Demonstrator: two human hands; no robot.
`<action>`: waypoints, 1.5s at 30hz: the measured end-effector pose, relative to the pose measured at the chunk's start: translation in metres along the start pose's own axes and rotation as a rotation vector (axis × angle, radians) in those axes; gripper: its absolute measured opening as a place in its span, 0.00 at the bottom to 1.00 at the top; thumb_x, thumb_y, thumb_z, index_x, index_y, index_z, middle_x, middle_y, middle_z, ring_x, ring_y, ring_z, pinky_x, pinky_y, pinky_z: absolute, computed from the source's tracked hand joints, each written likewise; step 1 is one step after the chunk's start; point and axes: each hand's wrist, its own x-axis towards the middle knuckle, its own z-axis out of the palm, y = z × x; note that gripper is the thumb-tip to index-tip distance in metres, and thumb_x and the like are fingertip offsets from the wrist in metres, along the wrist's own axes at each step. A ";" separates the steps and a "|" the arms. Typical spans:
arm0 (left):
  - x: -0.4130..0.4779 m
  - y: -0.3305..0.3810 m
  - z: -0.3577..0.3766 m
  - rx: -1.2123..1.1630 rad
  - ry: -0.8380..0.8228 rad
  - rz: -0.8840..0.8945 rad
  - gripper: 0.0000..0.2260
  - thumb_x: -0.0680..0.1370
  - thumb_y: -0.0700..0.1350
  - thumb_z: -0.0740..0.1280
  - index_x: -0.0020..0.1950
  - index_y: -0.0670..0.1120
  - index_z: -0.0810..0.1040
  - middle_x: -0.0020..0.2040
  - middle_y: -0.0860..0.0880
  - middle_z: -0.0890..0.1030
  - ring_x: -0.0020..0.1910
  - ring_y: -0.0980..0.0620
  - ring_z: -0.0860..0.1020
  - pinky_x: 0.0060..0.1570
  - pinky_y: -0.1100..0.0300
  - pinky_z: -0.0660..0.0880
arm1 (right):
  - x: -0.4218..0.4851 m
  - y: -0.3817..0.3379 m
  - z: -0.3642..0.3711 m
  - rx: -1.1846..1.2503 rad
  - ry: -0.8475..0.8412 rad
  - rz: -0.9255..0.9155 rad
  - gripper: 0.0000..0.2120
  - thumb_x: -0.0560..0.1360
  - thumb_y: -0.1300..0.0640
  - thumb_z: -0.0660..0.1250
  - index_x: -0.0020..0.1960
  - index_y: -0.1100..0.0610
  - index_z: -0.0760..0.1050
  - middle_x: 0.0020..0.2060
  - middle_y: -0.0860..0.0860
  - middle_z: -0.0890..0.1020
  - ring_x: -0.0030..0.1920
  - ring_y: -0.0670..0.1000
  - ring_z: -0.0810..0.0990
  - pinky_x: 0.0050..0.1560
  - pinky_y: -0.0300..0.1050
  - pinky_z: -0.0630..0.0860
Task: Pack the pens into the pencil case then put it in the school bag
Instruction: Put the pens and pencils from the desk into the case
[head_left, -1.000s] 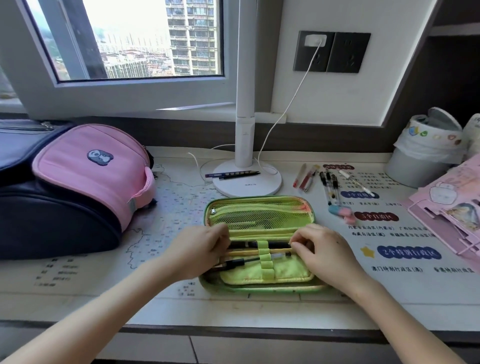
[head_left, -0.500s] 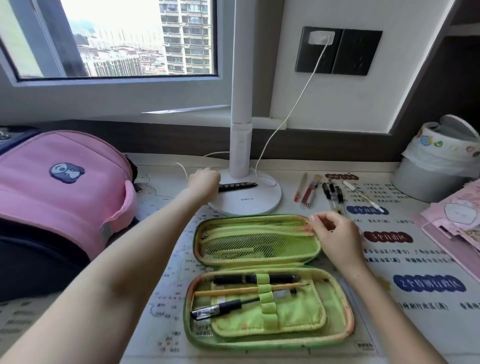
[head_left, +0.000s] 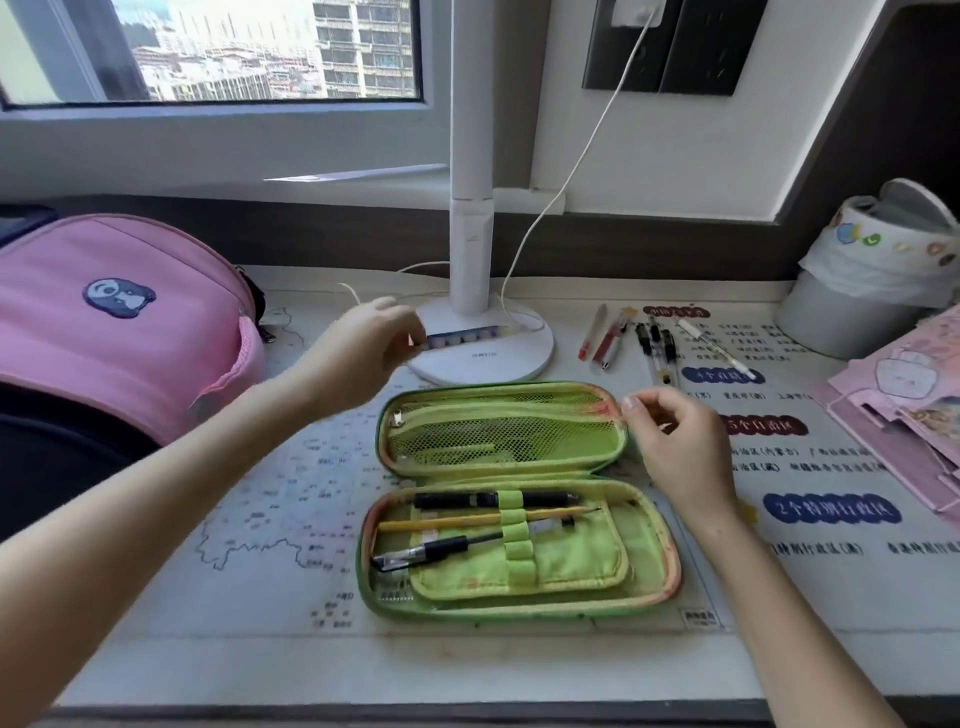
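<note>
- The pencil case (head_left: 671, 569) lies fully open and flat on the desk mat (head_left: 249, 525), in the middle of the desk, in front of the lamp base (head_left: 488, 364).
- Far half of the case: a mesh pocket (head_left: 498, 441), zipped across its top.
- Near half of the case: three items lie side by side under the elastic loops (head_left: 512, 526). From far to near these are a black pen (head_left: 452, 500), a yellow pencil (head_left: 436, 524) and a black-and-clear pen (head_left: 441, 548).
- The left hand (head_left: 363, 348) is extended over the left edge of the lamp base. Its fingers grip one end of a blue-and-white pen (head_left: 467, 336), which is motion-blurred and points to the right across the base.
- The right hand (head_left: 675, 441) is at the right end of the far half of the case. Its fingers are curled, with thumb and forefinger close together beside the rim. Whether they pinch the rim cannot be determined.
- The loose pens (head_left: 608, 343) lie in a row on the mat, to the right of the lamp base.
- The pink school bag (head_left: 114, 332) sits at the left of the desk, apart from the case.
</note>
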 end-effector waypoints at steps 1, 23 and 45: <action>-0.024 0.010 -0.006 -0.038 -0.031 0.039 0.04 0.75 0.39 0.66 0.48 0.43 0.79 0.46 0.48 0.76 0.39 0.53 0.74 0.43 0.60 0.75 | -0.006 -0.004 -0.003 -0.010 0.003 -0.030 0.06 0.75 0.58 0.66 0.40 0.56 0.79 0.30 0.43 0.79 0.32 0.48 0.78 0.34 0.40 0.73; -0.140 0.059 0.003 0.083 -0.116 0.245 0.03 0.70 0.45 0.66 0.38 0.49 0.79 0.35 0.52 0.76 0.34 0.50 0.77 0.31 0.63 0.72 | -0.076 -0.011 -0.004 -0.202 -0.041 -0.219 0.03 0.70 0.60 0.69 0.38 0.56 0.80 0.33 0.49 0.82 0.36 0.52 0.78 0.40 0.48 0.74; 0.083 -0.004 0.083 0.326 -0.157 -0.179 0.11 0.76 0.38 0.58 0.54 0.37 0.75 0.53 0.37 0.75 0.53 0.38 0.72 0.48 0.49 0.71 | 0.001 0.040 0.007 0.181 0.048 0.250 0.15 0.79 0.55 0.60 0.35 0.53 0.77 0.35 0.53 0.79 0.32 0.48 0.75 0.34 0.40 0.69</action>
